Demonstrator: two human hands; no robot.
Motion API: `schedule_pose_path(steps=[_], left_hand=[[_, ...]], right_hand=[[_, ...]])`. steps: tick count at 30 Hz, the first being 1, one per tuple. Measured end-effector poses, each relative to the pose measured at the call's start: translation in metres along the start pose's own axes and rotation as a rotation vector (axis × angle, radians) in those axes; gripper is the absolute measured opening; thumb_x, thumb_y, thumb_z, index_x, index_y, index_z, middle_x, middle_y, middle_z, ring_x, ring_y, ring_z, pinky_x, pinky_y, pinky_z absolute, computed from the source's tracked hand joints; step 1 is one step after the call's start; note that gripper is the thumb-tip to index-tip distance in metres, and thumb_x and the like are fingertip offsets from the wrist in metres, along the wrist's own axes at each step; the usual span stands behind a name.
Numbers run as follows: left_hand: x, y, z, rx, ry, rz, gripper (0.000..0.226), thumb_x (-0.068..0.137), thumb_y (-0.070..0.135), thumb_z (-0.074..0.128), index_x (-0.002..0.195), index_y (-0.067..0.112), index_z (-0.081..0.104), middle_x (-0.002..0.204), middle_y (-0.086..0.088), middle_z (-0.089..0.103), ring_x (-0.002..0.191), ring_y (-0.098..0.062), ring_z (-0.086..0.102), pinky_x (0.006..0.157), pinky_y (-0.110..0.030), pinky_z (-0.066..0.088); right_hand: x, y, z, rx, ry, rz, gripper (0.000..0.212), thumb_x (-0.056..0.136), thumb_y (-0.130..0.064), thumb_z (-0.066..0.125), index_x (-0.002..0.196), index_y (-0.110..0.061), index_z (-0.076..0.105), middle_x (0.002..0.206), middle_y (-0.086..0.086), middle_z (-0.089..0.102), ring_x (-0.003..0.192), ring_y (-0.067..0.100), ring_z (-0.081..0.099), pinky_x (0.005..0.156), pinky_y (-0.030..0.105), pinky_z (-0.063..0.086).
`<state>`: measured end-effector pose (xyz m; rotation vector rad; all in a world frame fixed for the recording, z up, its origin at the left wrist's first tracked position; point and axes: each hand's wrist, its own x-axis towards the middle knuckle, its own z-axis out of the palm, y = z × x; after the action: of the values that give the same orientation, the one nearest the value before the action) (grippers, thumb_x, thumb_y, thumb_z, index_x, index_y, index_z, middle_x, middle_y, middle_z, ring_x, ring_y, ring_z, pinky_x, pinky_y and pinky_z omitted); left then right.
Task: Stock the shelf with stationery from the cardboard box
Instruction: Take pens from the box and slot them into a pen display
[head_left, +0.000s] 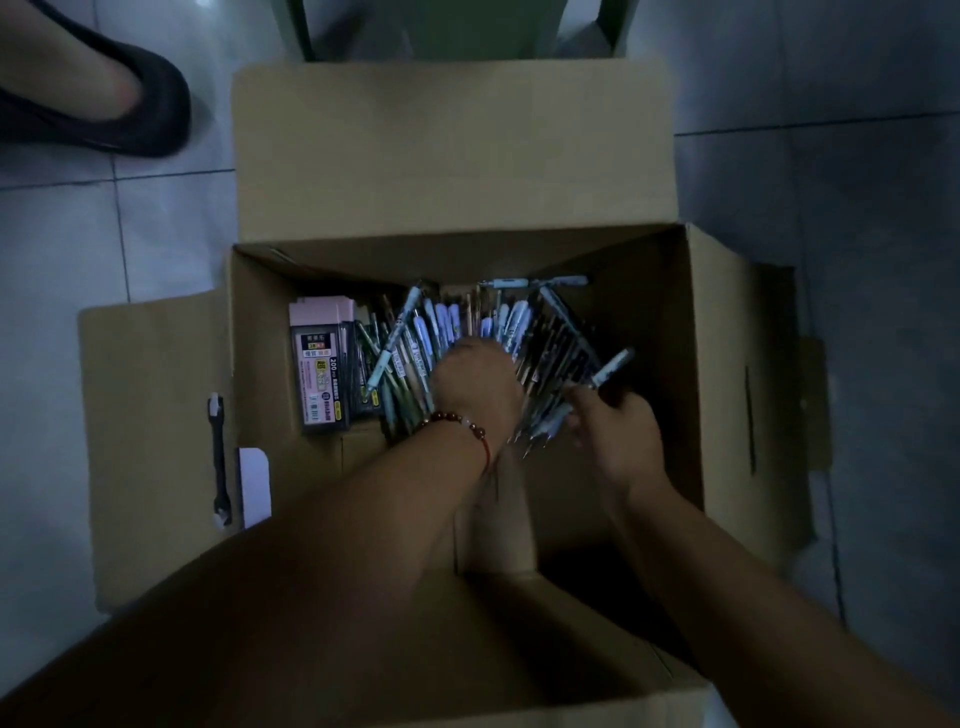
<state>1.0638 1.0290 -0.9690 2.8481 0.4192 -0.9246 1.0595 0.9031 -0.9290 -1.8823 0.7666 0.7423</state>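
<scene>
- Closest to the camera are the two bare forearms, both reaching down into the open cardboard box (717, 364) on the tiled floor (78, 234).
- Left hand (475, 382), beaded bracelet (457, 421) on the wrist, is buried in the pile of pens (467, 332). Fingers look curled down into the pile, but whether they've actually got hold of any I can't tell, it's dark and a bit blurry.
- Right hand (615, 428) has its fingers wrapped round a dark marker (613, 366), with what looks like a few more pens bunched under it.
- My take for this step: gather pens all pointing one way into a tidy bundle, and don't overfill the grip or they'll slide out on the way to the shelf.
- In the box: pens fanned across the far half, pink-topped packs (322, 374) stacked in the left corner, near half mostly bare cardboard.
- The shelf itself I can't pick out for sure.
- Someone's black shoe (130, 104) is at top left.
</scene>
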Motion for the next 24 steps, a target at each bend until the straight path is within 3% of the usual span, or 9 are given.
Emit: schedule_pose_path(steps=[3, 4, 7, 10, 12, 15, 17, 21, 24], left_hand=[[-0.011, -0.017, -0.013, -0.341, -0.022, -0.002, 0.023, 0.094, 0.031, 0.051, 0.082, 0.012, 0.052, 0.079, 0.0, 0.053, 0.071, -0.02, 0.058, 0.053, -0.025, 0.032], [-0.017, -0.023, -0.017, -0.474, -0.063, -0.021, 0.025, 0.096, 0.033, 0.048, 0.082, 0.012, 0.049, 0.075, -0.001, 0.051, 0.068, -0.021, 0.056, 0.051, -0.027, 0.032], [-0.046, -0.038, -0.032, -1.0, -0.279, -0.131, 0.025, 0.1, 0.031, 0.04, 0.111, 0.01, 0.05, 0.081, -0.009, 0.059, 0.072, -0.027, 0.06, 0.067, -0.037, 0.054], [-0.088, -0.05, -0.062, -1.319, -0.438, -0.211, 0.029, 0.103, 0.025, 0.04, 0.128, 0.012, 0.046, 0.08, -0.011, 0.061, 0.06, -0.019, 0.06, 0.053, -0.03, 0.053], [-0.121, -0.059, -0.093, -1.407, -0.471, -0.267, 0.028, 0.104, 0.027, 0.042, 0.131, 0.019, 0.043, 0.084, -0.009, 0.063, 0.061, -0.02, 0.062, 0.052, -0.029, 0.052], [-0.172, -0.077, -0.147, -1.465, -0.494, -0.323, 0.019, 0.103, 0.031, 0.045, 0.12, 0.022, 0.046, 0.1, -0.009, 0.069, 0.074, -0.028, 0.07, 0.058, -0.033, 0.056], [-0.209, -0.092, -0.19, -1.487, -0.507, -0.332, 0.02, 0.103, 0.027, 0.046, 0.12, 0.019, 0.051, 0.095, -0.008, 0.07, 0.069, -0.026, 0.068, 0.057, -0.033, 0.055], [-0.298, -0.128, -0.308, -1.464, -0.48, -0.141, 0.024, 0.098, 0.011, 0.042, 0.117, 0.015, 0.057, 0.067, -0.006, 0.059, 0.057, -0.023, 0.055, 0.059, -0.029, 0.047], [-0.381, -0.16, -0.422, -1.474, -0.468, 0.001, 0.031, 0.097, 0.007, 0.039, 0.115, 0.022, 0.058, 0.069, -0.009, 0.058, 0.061, -0.023, 0.055, 0.054, -0.027, 0.049]], right_hand=[[-0.016, -0.007, -0.004, 0.04, 0.0, -0.061, 0.007, 0.092, -0.022, 0.06, 0.086, -0.02, 0.063, 0.081, 0.006, 0.07, 0.074, 0.023, 0.065, 0.072, 0.045, 0.051], [-0.022, -0.012, -0.003, 0.053, -0.012, -0.072, 0.008, 0.093, -0.022, 0.057, 0.089, -0.022, 0.063, 0.085, 0.005, 0.07, 0.078, 0.024, 0.067, 0.074, 0.045, 0.053], [-0.045, -0.028, -0.002, 0.072, -0.051, -0.085, 0.015, 0.097, -0.022, 0.05, 0.091, -0.024, 0.064, 0.088, 0.002, 0.07, 0.085, 0.022, 0.067, 0.075, 0.041, 0.053], [-0.085, -0.048, -0.001, 0.109, -0.067, -0.055, 0.019, 0.097, -0.014, 0.045, 0.092, -0.016, 0.063, 0.075, 0.001, 0.061, 0.071, 0.017, 0.057, 0.062, 0.029, 0.044], [-0.119, -0.064, -0.002, 0.109, -0.099, -0.034, 0.021, 0.096, -0.012, 0.043, 0.093, -0.015, 0.063, 0.069, -0.001, 0.055, 0.062, 0.01, 0.05, 0.053, 0.021, 0.04], [-0.178, -0.098, -0.005, 0.115, -0.16, -0.031, 0.018, 0.097, -0.021, 0.053, 0.097, -0.011, 0.067, 0.068, -0.001, 0.051, 0.059, 0.01, 0.043, 0.053, 0.023, 0.035], [-0.224, -0.128, -0.01, 0.116, -0.178, -0.036, 0.018, 0.095, -0.023, 0.057, 0.096, -0.009, 0.068, 0.064, -0.001, 0.046, 0.054, 0.009, 0.038, 0.05, 0.024, 0.031], [-0.338, -0.206, -0.026, 0.2, -0.306, -0.047, 0.024, 0.096, -0.032, 0.059, 0.081, -0.014, 0.063, 0.068, 0.001, 0.048, 0.051, 0.01, 0.037, 0.048, 0.024, 0.028], [-0.442, -0.286, -0.045, 0.284, -0.434, -0.111, 0.027, 0.094, -0.036, 0.06, 0.097, -0.009, 0.067, 0.075, 0.003, 0.052, 0.054, 0.009, 0.04, 0.05, 0.023, 0.03]])
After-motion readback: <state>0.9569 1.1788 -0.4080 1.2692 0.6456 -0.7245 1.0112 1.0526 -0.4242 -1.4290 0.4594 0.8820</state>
